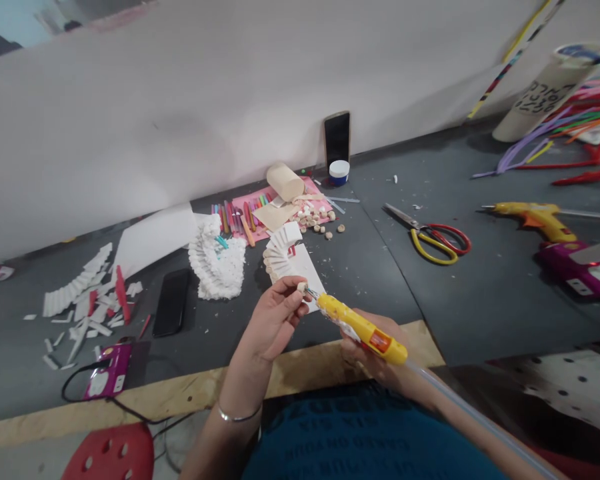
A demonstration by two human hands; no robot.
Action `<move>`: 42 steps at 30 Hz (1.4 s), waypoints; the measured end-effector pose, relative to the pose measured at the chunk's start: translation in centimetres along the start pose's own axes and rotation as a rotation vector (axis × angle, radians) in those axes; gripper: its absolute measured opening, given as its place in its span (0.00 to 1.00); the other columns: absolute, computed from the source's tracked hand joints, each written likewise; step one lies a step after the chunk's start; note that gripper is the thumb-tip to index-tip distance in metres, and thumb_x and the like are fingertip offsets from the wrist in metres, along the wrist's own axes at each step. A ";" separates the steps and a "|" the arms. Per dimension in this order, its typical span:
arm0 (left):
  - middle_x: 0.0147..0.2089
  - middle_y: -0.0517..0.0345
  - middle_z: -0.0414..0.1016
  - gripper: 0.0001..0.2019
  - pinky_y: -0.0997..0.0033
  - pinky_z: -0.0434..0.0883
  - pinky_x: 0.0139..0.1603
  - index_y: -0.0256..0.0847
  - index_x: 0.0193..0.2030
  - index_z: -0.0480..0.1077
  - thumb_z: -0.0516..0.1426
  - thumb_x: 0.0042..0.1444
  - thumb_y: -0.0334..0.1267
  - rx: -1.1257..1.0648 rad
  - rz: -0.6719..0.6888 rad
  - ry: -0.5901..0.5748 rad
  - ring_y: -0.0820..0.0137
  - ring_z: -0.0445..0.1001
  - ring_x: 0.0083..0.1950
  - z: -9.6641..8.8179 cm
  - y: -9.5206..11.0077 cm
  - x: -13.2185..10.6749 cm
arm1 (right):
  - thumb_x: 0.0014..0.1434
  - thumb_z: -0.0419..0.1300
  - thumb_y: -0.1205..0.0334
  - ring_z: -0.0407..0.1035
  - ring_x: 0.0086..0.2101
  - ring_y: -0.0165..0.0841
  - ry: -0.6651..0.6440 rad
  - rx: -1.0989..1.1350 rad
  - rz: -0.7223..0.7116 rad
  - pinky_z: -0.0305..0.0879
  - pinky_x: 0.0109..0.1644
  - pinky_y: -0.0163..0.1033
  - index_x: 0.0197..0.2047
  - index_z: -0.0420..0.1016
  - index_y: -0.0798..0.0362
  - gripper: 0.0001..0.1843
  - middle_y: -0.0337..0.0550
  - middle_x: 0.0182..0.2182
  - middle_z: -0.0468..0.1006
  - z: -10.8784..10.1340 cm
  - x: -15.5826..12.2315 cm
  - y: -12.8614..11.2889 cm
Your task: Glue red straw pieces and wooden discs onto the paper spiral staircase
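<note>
My left hand [277, 317] pinches a small beige rounded piece [302, 287] between thumb and fingertips. In my right hand [375, 350] is a yellow glue gun [363, 327], a clear glue stick trailing from its back end. Its nozzle points left and meets, or nearly meets, the small piece. Just beyond my left hand, a curved row of white strips [280, 252] stands by a white card [307, 270]. Several similar beige pieces [323, 229] lie loose farther back, beside a pink sheet [310, 190].
Scissors [427, 233] and a second yellow glue gun [530, 215] lie to the right, near a purple box [580, 267]. On the left are a black phone [171, 302], white scraps [93, 313] and a corded purple box [109, 370]. Another phone [337, 140] leans against the wall.
</note>
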State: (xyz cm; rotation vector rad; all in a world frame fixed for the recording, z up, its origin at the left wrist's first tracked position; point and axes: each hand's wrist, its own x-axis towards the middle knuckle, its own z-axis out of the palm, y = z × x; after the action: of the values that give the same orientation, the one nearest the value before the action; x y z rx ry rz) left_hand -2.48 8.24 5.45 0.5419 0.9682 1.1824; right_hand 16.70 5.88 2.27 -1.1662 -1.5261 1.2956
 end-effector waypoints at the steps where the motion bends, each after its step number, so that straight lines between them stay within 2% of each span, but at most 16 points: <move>1: 0.31 0.59 0.74 0.16 0.79 0.65 0.27 0.38 0.36 0.77 0.72 0.41 0.38 -0.019 -0.005 -0.003 0.78 0.69 0.30 -0.1 0.0 0.0 | 0.49 0.66 0.55 0.59 0.21 0.28 -0.025 -0.025 -0.005 0.54 0.23 0.34 0.22 0.66 0.51 0.14 0.35 0.19 0.67 0.0 0.0 0.0; 3: 0.31 0.59 0.73 0.15 0.80 0.64 0.28 0.38 0.37 0.76 0.72 0.42 0.37 -0.052 -0.021 -0.010 0.79 0.68 0.30 -0.2 -0.1 -0.1 | 0.54 0.61 0.51 0.58 0.20 0.28 -0.091 -0.082 -0.022 0.53 0.22 0.34 0.23 0.65 0.50 0.15 0.35 0.19 0.66 0.0 -0.2 -0.1; 6: 0.31 0.59 0.73 0.15 0.81 0.64 0.28 0.38 0.37 0.77 0.72 0.42 0.35 -0.079 -0.041 -0.026 0.80 0.67 0.29 -0.3 -0.1 -0.2 | 0.57 0.56 0.45 0.56 0.19 0.27 -0.104 -0.089 -0.027 0.50 0.19 0.34 0.23 0.63 0.50 0.19 0.35 0.18 0.64 0.1 -0.3 -0.1; 12: 0.31 0.58 0.74 0.14 0.82 0.64 0.27 0.36 0.37 0.77 0.72 0.42 0.33 -0.120 -0.051 -0.016 0.80 0.67 0.28 -0.2 0.0 -0.5 | 0.58 0.56 0.48 0.55 0.18 0.24 -0.088 -0.259 -0.100 0.49 0.20 0.33 0.22 0.62 0.52 0.19 0.34 0.17 0.65 0.0 -0.1 -0.2; 16: 0.33 0.58 0.75 0.15 0.83 0.64 0.27 0.36 0.37 0.77 0.72 0.41 0.32 -0.159 -0.063 0.001 0.81 0.68 0.28 -0.3 0.1 -0.5 | 0.58 0.52 0.47 0.55 0.18 0.25 -0.115 -0.215 -0.114 0.49 0.20 0.33 0.23 0.61 0.51 0.19 0.35 0.17 0.65 -0.2 -0.2 -0.3; 20: 0.34 0.57 0.75 0.14 0.83 0.65 0.27 0.36 0.37 0.78 0.72 0.41 0.31 -0.184 -0.071 -0.010 0.80 0.69 0.29 -0.4 0.1 -0.4 | 0.57 0.55 0.49 0.56 0.19 0.26 -0.104 -0.225 -0.081 0.50 0.21 0.34 0.23 0.61 0.51 0.18 0.37 0.18 0.66 -0.2 -0.3 0.0; 29: 0.30 0.58 0.73 0.13 0.85 0.64 0.27 0.36 0.37 0.78 0.72 0.43 0.33 -0.155 -0.092 -0.051 0.79 0.70 0.30 -0.4 -0.2 -0.3 | 0.56 0.52 0.35 0.55 0.18 0.26 -0.074 -0.244 -0.031 0.49 0.20 0.32 0.21 0.61 0.51 0.27 0.36 0.16 0.65 -0.4 0.1 -1.0; 32: 0.31 0.58 0.74 0.14 0.85 0.64 0.27 0.36 0.37 0.78 0.72 0.42 0.32 -0.167 -0.093 -0.035 0.79 0.70 0.30 -0.4 -0.2 -0.4 | 0.56 0.53 0.38 0.55 0.19 0.26 -0.068 -0.202 -0.016 0.50 0.20 0.32 0.21 0.60 0.51 0.25 0.36 0.17 0.64 -0.4 -0.1 -1.0; 38: 0.34 0.58 0.74 0.16 0.85 0.65 0.26 0.35 0.35 0.77 0.73 0.39 0.31 -0.188 -0.089 0.023 0.81 0.69 0.29 -0.3 0.0 -0.3 | 0.56 0.58 0.52 0.57 0.20 0.26 -0.098 -0.252 -0.023 0.54 0.22 0.32 0.22 0.63 0.52 0.17 0.36 0.19 0.67 0.0 -0.5 0.5; 42: 0.32 0.59 0.73 0.16 0.84 0.66 0.26 0.36 0.36 0.77 0.73 0.38 0.31 -0.188 -0.104 0.035 0.81 0.68 0.28 -0.3 -0.1 0.0 | 0.57 0.58 0.52 0.60 0.21 0.26 -0.149 -0.220 0.027 0.55 0.23 0.31 0.25 0.66 0.52 0.15 0.36 0.20 0.69 0.1 -0.7 1.2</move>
State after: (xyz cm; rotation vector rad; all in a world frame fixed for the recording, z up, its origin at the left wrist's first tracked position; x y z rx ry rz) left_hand -2.71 8.13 5.21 0.3186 0.8933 1.1779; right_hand 16.94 5.24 1.09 -1.2531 -1.8036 1.2807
